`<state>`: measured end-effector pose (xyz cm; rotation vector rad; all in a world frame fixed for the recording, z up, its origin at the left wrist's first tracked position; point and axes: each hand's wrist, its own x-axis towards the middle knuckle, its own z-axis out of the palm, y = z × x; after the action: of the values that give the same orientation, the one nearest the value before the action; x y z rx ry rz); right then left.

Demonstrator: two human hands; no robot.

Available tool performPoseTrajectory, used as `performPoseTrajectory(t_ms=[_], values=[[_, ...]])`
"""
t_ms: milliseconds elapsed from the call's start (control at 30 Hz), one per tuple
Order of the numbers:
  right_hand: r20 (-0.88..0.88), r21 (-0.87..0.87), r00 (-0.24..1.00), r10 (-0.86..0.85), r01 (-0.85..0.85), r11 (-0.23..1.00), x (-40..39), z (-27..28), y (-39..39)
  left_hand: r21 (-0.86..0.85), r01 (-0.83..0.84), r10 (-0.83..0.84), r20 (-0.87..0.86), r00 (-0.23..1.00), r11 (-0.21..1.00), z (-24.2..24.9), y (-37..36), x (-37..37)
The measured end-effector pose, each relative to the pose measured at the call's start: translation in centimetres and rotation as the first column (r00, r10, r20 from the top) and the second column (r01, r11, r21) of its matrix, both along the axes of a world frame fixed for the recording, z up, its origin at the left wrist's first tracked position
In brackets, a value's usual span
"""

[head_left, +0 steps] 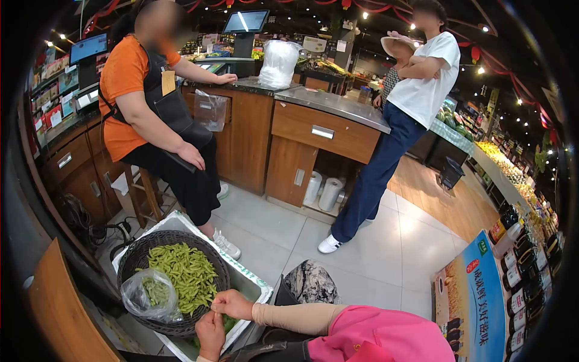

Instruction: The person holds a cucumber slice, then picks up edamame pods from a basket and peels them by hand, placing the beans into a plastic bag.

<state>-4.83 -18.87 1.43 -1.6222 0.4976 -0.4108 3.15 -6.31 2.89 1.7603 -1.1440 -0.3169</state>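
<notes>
Pods: I see a green heap of bean pods (pixel 184 268) lying up and to the left of the fingers, lower left of the frame; their long axes point many ways, so I read no single line.
Right hand: this hand (pixel 234 304), reaching in from the right, is nearer the heap, at the basket's lower right rim; fingers narrow, tips drawn together.
Left hand: this one (pixel 210 333) sits just below, its fingertips meeting the right's. Whether a pod is pinched between them I cannot tell.
Basket: dark, woven and round (pixel 129 258), it holds the pods and sits over the white box.
Clear bag: crumpled plastic (pixel 149 295) at the basket's lower left; green shows through, though I can't tell if pods are in it or under it.
White box: its rim (pixel 263 292) shows around the basket; some green lies inside, beside the hands.
Counter: wood with a metal top (pixel 338 108), upper middle, rolls of bags (pixel 329 194) on its lower shelf.
People: one seated in orange (pixel 125 81), upper left; one standing in white (pixel 422 87), upper right, another in a hat (pixel 399 43) just behind.
</notes>
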Motion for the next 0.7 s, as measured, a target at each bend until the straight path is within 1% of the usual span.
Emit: performPoseTrajectory(t_ms=[33,100,133,200,233,300,333,433,533,633,700], values=[[0.001,-0.014,1.000,-0.015,0.015,1.000,0.0,-0.4,0.0,0.013,0.011,-0.010,-0.055,0.998,1.000,-0.3,0.0,0.1],[0.056,0.155,0.998,-0.016,0.007,0.988,-0.1,-0.4,0.3,0.038,0.035,-0.029,-0.166,0.986,0.999,-0.9,-0.1,0.6],[0.082,0.238,0.996,-0.020,-0.001,0.971,-0.2,-0.4,0.4,0.024,0.053,-0.043,-0.314,0.948,0.998,-1.1,0.0,0.7],[0.122,0.389,0.991,0.047,-0.091,0.917,-0.5,-0.5,0.1,-0.011,0.079,-0.071,-0.584,0.809,0.997,-0.8,0.0,0.9],[0.146,0.460,0.986,0.076,-0.136,0.877,-0.6,-0.6,0.0,-0.014,0.108,-0.094,-0.613,0.785,0.994,-0.8,-0.1,1.1],[0.145,0.452,0.985,0.088,-0.145,0.880,-0.7,-0.5,-0.1,-0.023,0.166,-0.139,-0.667,0.732,0.986,-0.8,-0.1,1.7],[0.145,0.446,0.985,0.096,-0.152,0.882,-0.6,-0.4,-0.2,-0.032,0.191,-0.157,-0.710,0.686,0.981,-1.0,-0.2,2.0],[0.062,0.401,0.973,0.222,-0.227,0.887,-1.4,1.8,-1.4,-0.105,0.242,-0.221,-0.822,0.524,0.965,-1.0,-0.1,2.5],[0.056,0.427,0.950,0.308,-0.301,0.853,-1.4,1.5,-2.5,-0.146,0.287,-0.237,-0.919,0.315,0.947,-0.7,0.0,2.8],[0.072,0.426,0.935,0.347,-0.344,0.837,-1.4,1.4,-2.9,-0.211,0.293,-0.270,-0.947,0.176,0.932,-1.3,-0.1,3.1],[0.063,0.379,0.944,0.323,-0.322,0.868,-1.1,0.9,-3.1,-0.111,0.262,-0.187,-0.939,0.289,0.959,-1.2,-0.2,2.9]])
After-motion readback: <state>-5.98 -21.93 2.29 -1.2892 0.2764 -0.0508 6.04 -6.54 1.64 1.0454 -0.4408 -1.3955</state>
